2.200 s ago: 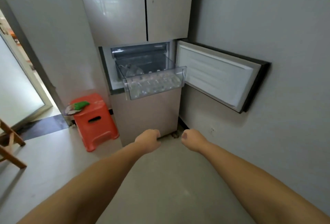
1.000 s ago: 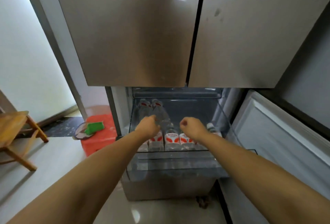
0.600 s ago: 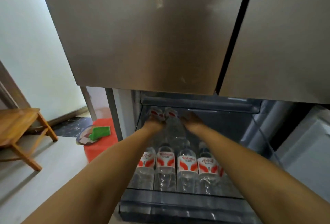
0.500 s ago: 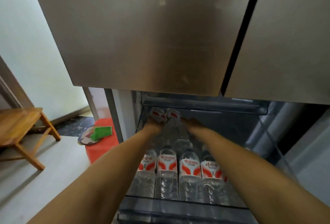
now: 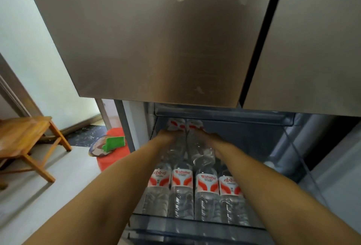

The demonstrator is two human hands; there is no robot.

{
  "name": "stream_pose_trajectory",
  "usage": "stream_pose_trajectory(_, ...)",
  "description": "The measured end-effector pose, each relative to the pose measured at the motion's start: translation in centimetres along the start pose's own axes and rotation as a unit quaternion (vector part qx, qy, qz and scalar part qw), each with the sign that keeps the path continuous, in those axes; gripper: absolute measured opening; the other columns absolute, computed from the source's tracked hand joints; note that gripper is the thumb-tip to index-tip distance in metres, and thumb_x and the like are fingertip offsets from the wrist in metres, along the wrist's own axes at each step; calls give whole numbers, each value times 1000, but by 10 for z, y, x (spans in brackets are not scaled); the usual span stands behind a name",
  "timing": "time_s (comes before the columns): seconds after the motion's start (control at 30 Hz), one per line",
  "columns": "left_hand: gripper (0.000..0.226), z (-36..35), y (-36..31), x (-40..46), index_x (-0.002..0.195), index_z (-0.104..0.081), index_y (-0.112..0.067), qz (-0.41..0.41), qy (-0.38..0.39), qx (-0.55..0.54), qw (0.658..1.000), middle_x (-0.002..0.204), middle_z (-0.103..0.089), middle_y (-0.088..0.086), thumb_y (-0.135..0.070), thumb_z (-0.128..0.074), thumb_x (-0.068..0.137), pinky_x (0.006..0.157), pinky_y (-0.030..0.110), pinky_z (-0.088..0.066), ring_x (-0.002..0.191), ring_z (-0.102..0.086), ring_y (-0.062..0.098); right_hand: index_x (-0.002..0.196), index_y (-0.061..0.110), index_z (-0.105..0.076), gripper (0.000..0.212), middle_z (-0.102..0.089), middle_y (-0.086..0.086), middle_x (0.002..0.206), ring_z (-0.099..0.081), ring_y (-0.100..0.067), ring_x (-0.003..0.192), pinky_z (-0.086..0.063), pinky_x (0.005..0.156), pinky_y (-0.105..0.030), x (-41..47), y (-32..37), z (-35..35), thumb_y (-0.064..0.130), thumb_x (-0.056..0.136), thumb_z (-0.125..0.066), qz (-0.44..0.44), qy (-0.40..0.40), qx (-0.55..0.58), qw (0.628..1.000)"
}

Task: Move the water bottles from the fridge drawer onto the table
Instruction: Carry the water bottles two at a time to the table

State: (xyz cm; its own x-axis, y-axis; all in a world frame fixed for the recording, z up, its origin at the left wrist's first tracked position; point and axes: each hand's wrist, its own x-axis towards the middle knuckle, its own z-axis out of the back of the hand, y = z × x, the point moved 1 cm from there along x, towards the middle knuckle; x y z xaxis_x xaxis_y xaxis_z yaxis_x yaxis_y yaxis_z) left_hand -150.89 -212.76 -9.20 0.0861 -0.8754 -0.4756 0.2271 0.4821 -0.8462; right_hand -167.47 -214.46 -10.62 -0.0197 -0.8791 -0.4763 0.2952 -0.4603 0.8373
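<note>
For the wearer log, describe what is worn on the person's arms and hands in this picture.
Nothing worn shows. The left forearm and right forearm are bare along all that is in view, with no sleeve edge in frame. No watch, bracelet or glove appears at either wrist. The left hand and right hand are bare; rings, if any, cannot be made out.

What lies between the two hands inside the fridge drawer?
In the head view, two rear water bottles lie side by side between the left hand and the right hand. Each hand holds the bottle nearest to it.
</note>
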Motion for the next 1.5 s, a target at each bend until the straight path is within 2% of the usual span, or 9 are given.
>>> stream_pose_trajectory(0.2, 31, -12, -17, -86, 100, -63, -7, 59, 65, -57, 995, 91, -68, 12, -35, -65, 86, 62, 32, -51, 79, -65, 24, 113, 6, -65, 61, -71, -12, 95, -69, -27, 87, -55, 88, -40, -60, -3, 32, 51, 73, -76, -34, 53, 63, 996)
stream_pose_trajectory(0.3, 35, -13, -9, -111, 103, -61, -5, 62, 85, -76, 992, 89, -67, 12, -36, -65, 87, 75, 40, -55, 80, -66, 26, 129, 9, -55, 76, -62, -14, 123, -62, -31, 110, -50, 98, -43, -91, -12, 45, 59, 74, -71, -74, 44, 28, 996)
stream_pose_trajectory(0.43, 43, -17, -5, -150, 109, -60, -8, 77, 131, -93, 984, 105, -69, 18, -37, -72, 80, 92, 50, -51, 98, -67, 33, 107, 6, -65, 45, -71, -15, 96, -67, -28, 88, -55, 82, -39, -150, -19, 64, 46, 86, -65, -77, 44, 138, 986)
stream_pose_trajectory(0.57, 60, -27, -2, -178, 125, -55, -9, 103, 193, -182, 959, 111, -69, 21, -33, -78, 75, 85, 49, -55, 98, -69, 34, 115, 5, -64, 48, -71, -14, 92, -68, -28, 82, -56, 77, -40, -197, -34, 92, 43, 86, -66, -74, 48, 226, 970)
stream_pose_trajectory(0.87, 42, -65, -25, -230, 107, -60, -8, 46, 337, -189, 921, 79, -71, 12, -44, -60, 86, 65, 36, -59, 67, -68, 25, 101, 7, -63, 41, -66, -11, 75, -66, -24, 62, -57, 61, -35, -286, -50, 122, 46, 87, -63, -8, 61, 363, 930)
stream_pose_trajectory(1.03, 41, -98, -33, -238, 107, -63, -8, 8, 376, -117, 919, 91, -70, 13, -43, -63, 85, 75, 39, -58, 81, -67, 28, 120, 12, -60, 57, -72, -7, 105, -69, -23, 91, -55, 83, -38, -318, -55, 132, 52, 81, -68, 78, -140, 163, 973)
stream_pose_trajectory(1.23, 79, -135, -27, -233, 120, -58, -21, -147, 326, 38, 933, 113, -69, 9, -60, -82, 56, 94, 54, -51, 103, -67, 30, 135, 23, -39, 65, -56, 0, 125, -58, -19, 107, -48, 83, -28, -355, -88, 132, 39, 81, -72, 116, -348, 4, 930)
stream_pose_trajectory(1.37, 65, -139, -12, -251, 123, -45, -15, -228, 255, 129, 931, 111, -61, 2, -33, -81, 72, 90, 38, -51, 100, -62, 21, 131, 25, -42, 65, -58, 1, 126, -60, -18, 107, -52, 87, -31, -373, -118, 117, 41, 78, -75, 105, -433, -10, 895)
stream_pose_trajectory(1.5, 67, -131, 17, -260, 129, -42, -20, -307, 307, 188, 881, 111, -57, -6, -30, -80, 74, 82, 27, -46, 99, -56, 14, 127, 29, -44, 65, -59, 2, 122, -62, -19, 104, -55, 88, -38, -397, -154, 83, 51, 73, -75, 33, -497, -3, 867)
